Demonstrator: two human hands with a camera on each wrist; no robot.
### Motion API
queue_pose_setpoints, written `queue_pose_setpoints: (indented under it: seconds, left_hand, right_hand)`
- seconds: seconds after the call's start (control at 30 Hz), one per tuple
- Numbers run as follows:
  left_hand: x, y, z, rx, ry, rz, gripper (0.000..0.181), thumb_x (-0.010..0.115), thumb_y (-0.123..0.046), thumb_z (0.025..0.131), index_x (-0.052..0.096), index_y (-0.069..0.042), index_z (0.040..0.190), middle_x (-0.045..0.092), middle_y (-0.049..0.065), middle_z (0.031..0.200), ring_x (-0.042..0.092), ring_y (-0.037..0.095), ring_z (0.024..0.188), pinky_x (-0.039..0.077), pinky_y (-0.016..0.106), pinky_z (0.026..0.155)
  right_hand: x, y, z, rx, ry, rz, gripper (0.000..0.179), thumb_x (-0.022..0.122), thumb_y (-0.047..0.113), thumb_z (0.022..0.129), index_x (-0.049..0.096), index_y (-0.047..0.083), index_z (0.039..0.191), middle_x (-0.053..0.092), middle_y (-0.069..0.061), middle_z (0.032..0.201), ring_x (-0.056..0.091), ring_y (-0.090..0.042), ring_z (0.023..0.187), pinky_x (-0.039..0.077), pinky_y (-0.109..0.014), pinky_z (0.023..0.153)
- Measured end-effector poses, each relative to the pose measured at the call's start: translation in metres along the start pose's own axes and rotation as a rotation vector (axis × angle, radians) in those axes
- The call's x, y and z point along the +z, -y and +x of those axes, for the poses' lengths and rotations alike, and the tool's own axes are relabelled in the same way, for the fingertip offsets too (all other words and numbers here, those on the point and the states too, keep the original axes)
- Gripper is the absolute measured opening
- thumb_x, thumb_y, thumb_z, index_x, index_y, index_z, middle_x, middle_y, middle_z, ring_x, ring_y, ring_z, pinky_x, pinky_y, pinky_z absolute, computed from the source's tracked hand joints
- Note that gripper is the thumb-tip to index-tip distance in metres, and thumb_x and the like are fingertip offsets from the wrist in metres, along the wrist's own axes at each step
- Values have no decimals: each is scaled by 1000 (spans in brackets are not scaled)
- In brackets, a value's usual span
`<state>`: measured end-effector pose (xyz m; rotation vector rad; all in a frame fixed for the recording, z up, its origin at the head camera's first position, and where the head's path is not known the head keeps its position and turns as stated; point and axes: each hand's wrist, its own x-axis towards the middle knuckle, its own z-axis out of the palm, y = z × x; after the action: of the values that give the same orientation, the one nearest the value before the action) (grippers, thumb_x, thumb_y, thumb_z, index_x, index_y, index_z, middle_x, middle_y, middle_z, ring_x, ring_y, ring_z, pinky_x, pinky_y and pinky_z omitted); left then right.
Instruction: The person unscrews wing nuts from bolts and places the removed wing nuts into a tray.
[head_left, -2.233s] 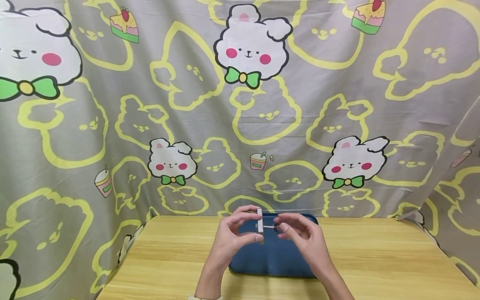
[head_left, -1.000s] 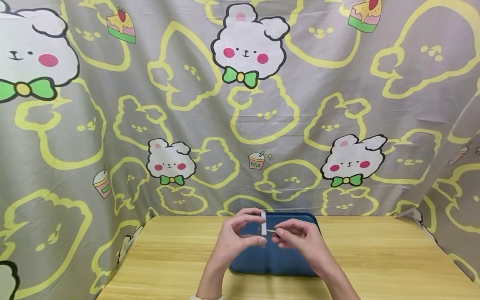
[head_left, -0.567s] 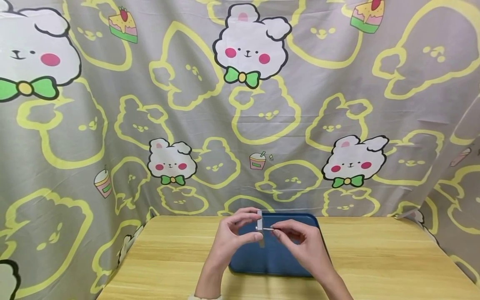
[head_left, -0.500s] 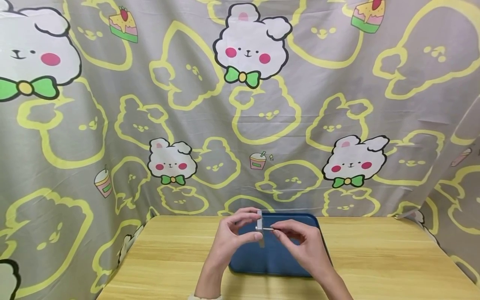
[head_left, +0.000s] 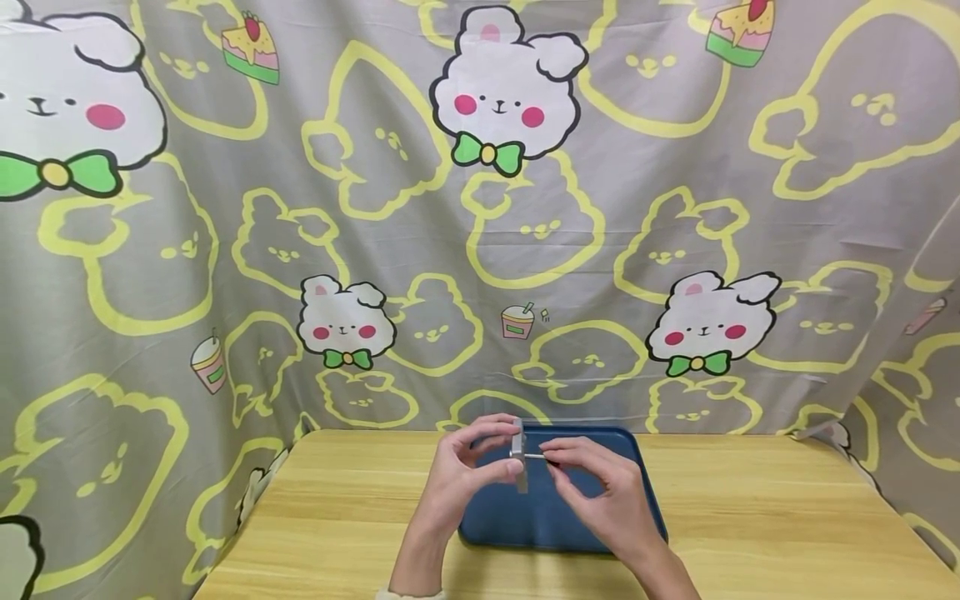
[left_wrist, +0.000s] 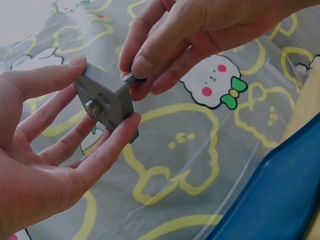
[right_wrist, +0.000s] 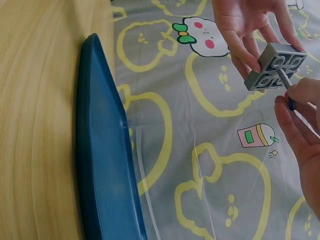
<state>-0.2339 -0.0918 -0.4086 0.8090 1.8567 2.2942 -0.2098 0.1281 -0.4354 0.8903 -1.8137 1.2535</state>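
My left hand point(head_left: 467, 471) holds a square grey block point(left_wrist: 111, 89) by its edges, between thumb and fingertips, above the tray. A metal bolt point(right_wrist: 285, 79) runs through the block's middle; its round head point(left_wrist: 93, 107) shows on the side facing my left palm. From the other face, which has ringed hollows in the right wrist view, the threaded shank sticks out. At the shank's far end my right hand point(head_left: 609, 492) pinches a small black piece point(right_wrist: 291, 103) between thumb and fingers. The fingertips cover most of that piece, so its kind stays hidden.
A blue tray point(head_left: 566, 525) with a raised rim lies on the wood-grain table point(head_left: 360, 517) beneath both hands. Behind the table hangs a grey curtain point(head_left: 420, 242) with cartoon prints, also along the left and right sides.
My right fingers, spread around the black piece at first, have closed in to pinch it, with small shifts since. The block has moved slightly right and back, and has turned a little.
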Motion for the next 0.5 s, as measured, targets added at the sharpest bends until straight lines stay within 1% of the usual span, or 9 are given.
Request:
queue_pose_setpoints:
  seconds: [0.07,0.13,0.27,0.4,0.5]
  left_hand:
    - [0,0,0,10,-1,18,42,82,-1,86,68,6,125,54,18,143,60,33,125,63,42,85]
    - [0,0,0,22,-1,40,41,82,-1,85,69,5,123,56,17,142,59,33,127,60,41,92]
    - [0,0,0,43,3,64,40,83,-1,84,70,4,122,57,15,141,58,32,129,50,43,107]
    - [0,0,1,53,11,66,39,82,0,85,71,3,122,58,14,141,58,31,129,47,44,110]
    - [0,1,1,71,18,70,38,82,0,85,70,4,121,57,15,141,58,31,130,47,44,110]
  right_hand:
    - [0,1,0,21,8,6,42,79,-19,77,78,10,107,75,-8,109,73,-19,97,61,-24,81]
    - [0,2,0,37,12,16,40,79,-20,77,77,8,106,75,-9,108,73,-19,97,61,-24,82]
    - [0,2,0,42,14,29,41,79,-18,78,77,11,106,74,-7,109,73,-21,96,62,-27,82]
    - [0,2,0,66,10,51,40,80,-14,80,75,11,111,73,-7,111,72,-23,96,62,-29,82]
    - [1,2,0,81,5,79,41,79,-14,82,73,8,116,72,-11,112,71,-21,99,62,-29,83]
